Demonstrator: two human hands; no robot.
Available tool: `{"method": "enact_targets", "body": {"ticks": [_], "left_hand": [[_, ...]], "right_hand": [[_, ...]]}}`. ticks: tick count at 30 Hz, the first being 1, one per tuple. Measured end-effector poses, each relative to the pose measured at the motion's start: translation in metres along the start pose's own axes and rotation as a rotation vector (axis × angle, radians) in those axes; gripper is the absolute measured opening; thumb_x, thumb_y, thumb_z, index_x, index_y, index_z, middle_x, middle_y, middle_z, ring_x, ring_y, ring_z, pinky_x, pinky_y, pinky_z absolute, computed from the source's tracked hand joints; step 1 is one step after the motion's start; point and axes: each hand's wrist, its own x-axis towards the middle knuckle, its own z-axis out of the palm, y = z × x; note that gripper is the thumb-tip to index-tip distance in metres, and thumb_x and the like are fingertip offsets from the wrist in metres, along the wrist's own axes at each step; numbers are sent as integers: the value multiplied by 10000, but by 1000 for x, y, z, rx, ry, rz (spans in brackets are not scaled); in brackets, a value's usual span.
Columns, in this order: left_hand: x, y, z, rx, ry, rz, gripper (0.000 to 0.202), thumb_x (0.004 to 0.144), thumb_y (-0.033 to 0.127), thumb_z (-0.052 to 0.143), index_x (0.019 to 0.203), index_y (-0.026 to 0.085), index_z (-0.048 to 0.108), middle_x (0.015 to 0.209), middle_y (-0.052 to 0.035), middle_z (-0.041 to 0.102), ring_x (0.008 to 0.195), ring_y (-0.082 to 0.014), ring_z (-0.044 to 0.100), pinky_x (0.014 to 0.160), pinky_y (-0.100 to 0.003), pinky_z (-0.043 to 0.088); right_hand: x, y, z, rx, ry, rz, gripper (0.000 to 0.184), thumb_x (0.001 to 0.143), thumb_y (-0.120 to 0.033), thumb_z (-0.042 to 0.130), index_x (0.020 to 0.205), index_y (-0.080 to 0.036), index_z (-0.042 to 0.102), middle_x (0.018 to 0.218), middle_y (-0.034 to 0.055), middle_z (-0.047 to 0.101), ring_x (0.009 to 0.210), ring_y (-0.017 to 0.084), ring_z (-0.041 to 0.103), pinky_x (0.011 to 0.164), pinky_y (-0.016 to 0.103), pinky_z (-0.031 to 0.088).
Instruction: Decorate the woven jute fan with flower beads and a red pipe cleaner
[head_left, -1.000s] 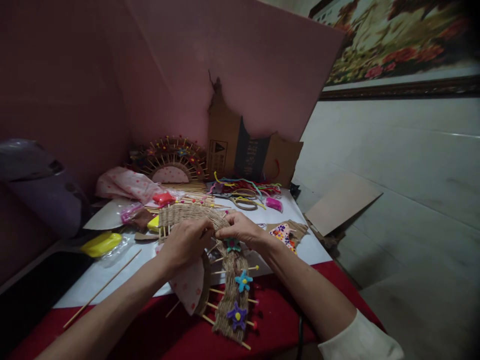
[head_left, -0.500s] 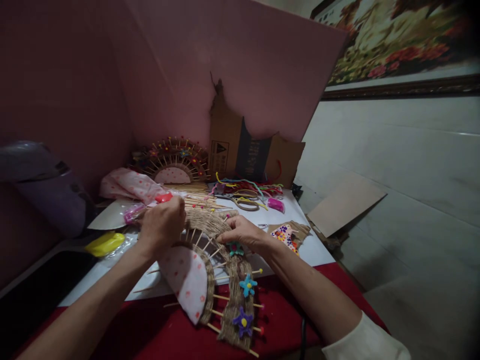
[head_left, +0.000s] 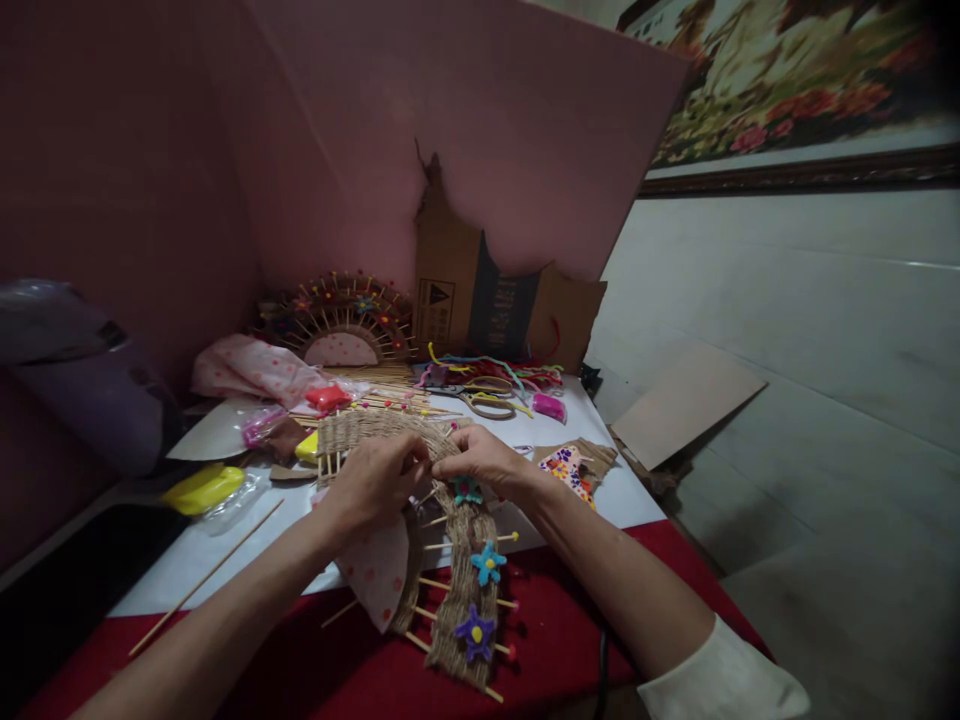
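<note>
White sheet (head_left: 632, 500), pink wall (head_left: 487, 130); right grip (head_left: 484, 458) pinching woven fan (head_left: 470, 590); left grip (head_left: 377, 482) closed, contents hidden.

Woven fan (head_left: 466, 540) partly hidden by fingers (head_left: 409, 450), framed painting (head_left: 795, 85) cut off, cardboard lettering (head_left: 504, 312) blurred

Torn cardboard (head_left: 459, 245): triangle sign (head_left: 440, 293) in printed box, small print (head_left: 435, 325) below; pale characters (head_left: 501, 305) on dark blue band (head_left: 487, 265); wording illegible

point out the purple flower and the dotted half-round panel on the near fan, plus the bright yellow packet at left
Purple flower (head_left: 476, 634): head view, on its yellow centre.
Dotted panel (head_left: 381, 572): head view, on its uncovered face.
Yellow packet (head_left: 202, 489): head view, on its middle.
</note>
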Motion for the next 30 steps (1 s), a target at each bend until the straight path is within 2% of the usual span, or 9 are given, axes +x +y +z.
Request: {"method": "enact_targets", "body": {"ticks": [7, 14, 18, 21, 25, 30], "left_hand": [[1, 9, -5, 137, -56, 16, 127, 759, 205, 440, 787, 184, 562, 651, -16, 599, 606, -143, 529, 562, -241, 296], [7, -4, -8, 61, -150, 101, 131, 772, 221, 421, 734, 180, 540, 640, 3, 580, 590, -125, 498, 540, -223, 306], [5, -2, -3, 302, -90, 162, 182, 835, 212, 363, 827, 165, 538, 692, -53, 625, 619, -172, 569, 540, -259, 319], [2, 7, 0, 466, -57, 146, 191, 854, 159, 332, 887, 143, 519, 687, -86, 635, 613, -204, 607, 523, -277, 331], [0, 15, 0, 550, -42, 114, 188, 821, 72, 336, 876, 134, 505, 708, -106, 644, 648, -242, 640, 520, -295, 372], [0, 18, 4, 551, 0, 81, 168, 832, 88, 339, 866, 137, 496, 696, -107, 644, 661, -254, 650, 523, -297, 396]], "right_hand": [[0, -3, 1, -24, 6, 21, 109, 556, -161, 614, 518, -141, 514, 427, -73, 444, 386, 46, 371, 375, 178, 263], [0, -1, 1, -35, 3, 54, 90, 552, -181, 618, 550, -140, 537, 438, -69, 452, 395, 56, 374, 388, 191, 263], [3, -1, 2, 10, 1, 26, 106, 540, -156, 600, 506, -147, 500, 426, -77, 428, 397, 52, 361, 400, 190, 259], [4, -3, 3, 53, -15, -17, 123, 531, -141, 587, 476, -144, 478, 437, -79, 416, 416, 44, 348, 424, 188, 267], [6, -9, 4, 69, 0, -46, 116, 525, -145, 593, 483, -142, 485, 456, -78, 416, 441, 46, 340, 451, 191, 273], [8, -15, 5, 62, 11, -52, 115, 518, -142, 583, 474, -143, 477, 459, -80, 411, 447, 43, 331, 454, 190, 258]]}}
